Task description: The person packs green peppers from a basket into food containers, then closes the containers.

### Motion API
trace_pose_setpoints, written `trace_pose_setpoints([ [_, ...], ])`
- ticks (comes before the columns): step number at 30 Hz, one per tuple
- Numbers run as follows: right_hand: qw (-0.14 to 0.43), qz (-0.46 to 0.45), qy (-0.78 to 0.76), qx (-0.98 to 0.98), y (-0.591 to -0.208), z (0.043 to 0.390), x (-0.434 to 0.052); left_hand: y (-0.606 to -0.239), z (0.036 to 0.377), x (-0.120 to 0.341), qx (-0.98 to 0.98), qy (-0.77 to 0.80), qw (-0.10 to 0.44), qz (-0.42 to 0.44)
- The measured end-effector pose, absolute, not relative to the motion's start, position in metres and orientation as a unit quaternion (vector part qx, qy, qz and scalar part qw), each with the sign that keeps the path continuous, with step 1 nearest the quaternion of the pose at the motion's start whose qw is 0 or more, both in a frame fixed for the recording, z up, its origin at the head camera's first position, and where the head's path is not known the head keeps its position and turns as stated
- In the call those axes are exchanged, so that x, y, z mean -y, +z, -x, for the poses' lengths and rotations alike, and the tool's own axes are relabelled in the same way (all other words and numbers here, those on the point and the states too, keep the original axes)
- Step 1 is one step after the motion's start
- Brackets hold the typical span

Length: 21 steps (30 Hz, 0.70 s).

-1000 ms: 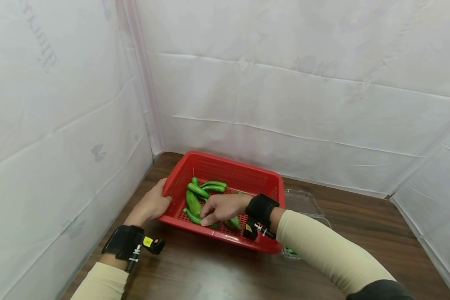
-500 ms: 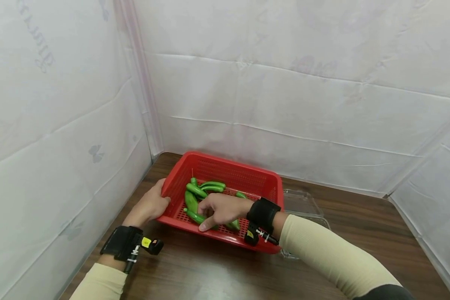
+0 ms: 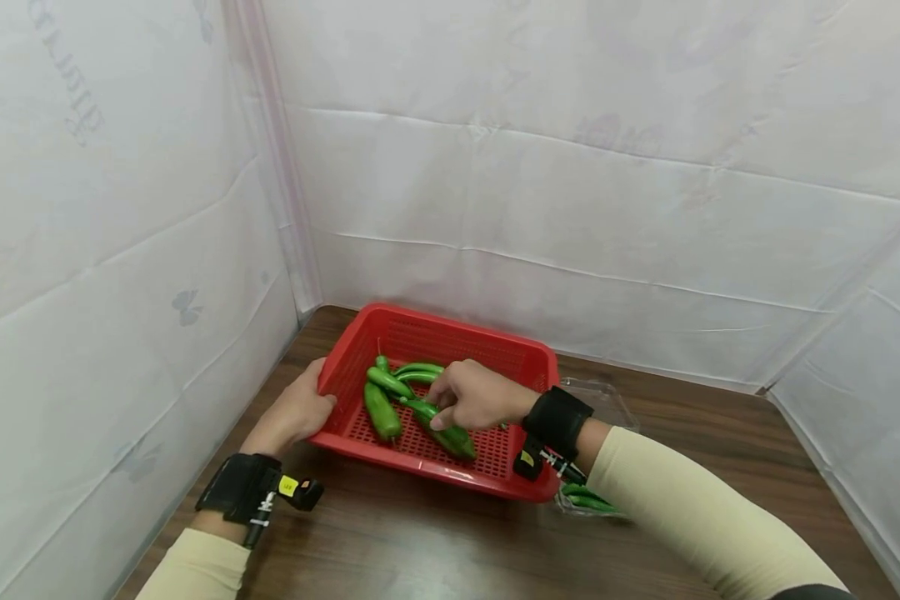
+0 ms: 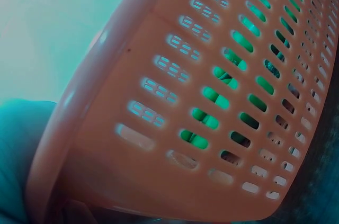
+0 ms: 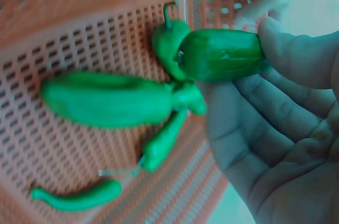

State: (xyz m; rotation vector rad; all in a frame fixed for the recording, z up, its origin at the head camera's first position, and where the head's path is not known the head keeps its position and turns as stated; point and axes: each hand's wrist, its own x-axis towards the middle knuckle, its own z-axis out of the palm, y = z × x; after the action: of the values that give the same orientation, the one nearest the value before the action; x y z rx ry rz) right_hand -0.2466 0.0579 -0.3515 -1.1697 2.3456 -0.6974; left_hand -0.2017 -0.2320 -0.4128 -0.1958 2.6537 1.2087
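A red plastic basket (image 3: 450, 327) with slotted walls holds several green peppers. My left hand (image 3: 300, 406) grips its left rim; the left wrist view shows the outside wall (image 4: 143, 65) close up, with part of the hand (image 4: 24, 150) behind the rim. Inside the basket, my right hand (image 3: 482, 393) holds a glossy green pepper (image 3: 457, 442) between thumb and fingers. The right wrist view has that pepper's blunt end (image 5: 222, 57) turned towards the camera. A broad pepper (image 3: 382, 412) lies to its left, and slimmer ones (image 3: 420, 368) lie behind.
A clear plastic box (image 3: 598, 398) stands right of the basket, partly hidden by the right arm, with green pods (image 3: 588, 498) in it. All rests on a brown wooden table (image 3: 450, 550). White sheeting (image 3: 570, 167) rises at the back and sides.
My right hand has moved back and to the right from the basket's front left, with the green pepper in it. The left hand keeps its grip on the rim.
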Motion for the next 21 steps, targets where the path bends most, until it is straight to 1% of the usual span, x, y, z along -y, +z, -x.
trace_pose_setpoints([
  [10, 0.185, 0.416, -0.232, -0.860, -0.338, 0.253, -0.087, -0.417, 0.204, 0.235, -0.908, 0.405, 0.095, 0.050],
  [21, 0.168, 0.399, -0.222, -0.874, -0.321, 0.257, -0.120, -0.416, 0.207, 0.235, -0.904, 0.414, 0.096, 0.045],
])
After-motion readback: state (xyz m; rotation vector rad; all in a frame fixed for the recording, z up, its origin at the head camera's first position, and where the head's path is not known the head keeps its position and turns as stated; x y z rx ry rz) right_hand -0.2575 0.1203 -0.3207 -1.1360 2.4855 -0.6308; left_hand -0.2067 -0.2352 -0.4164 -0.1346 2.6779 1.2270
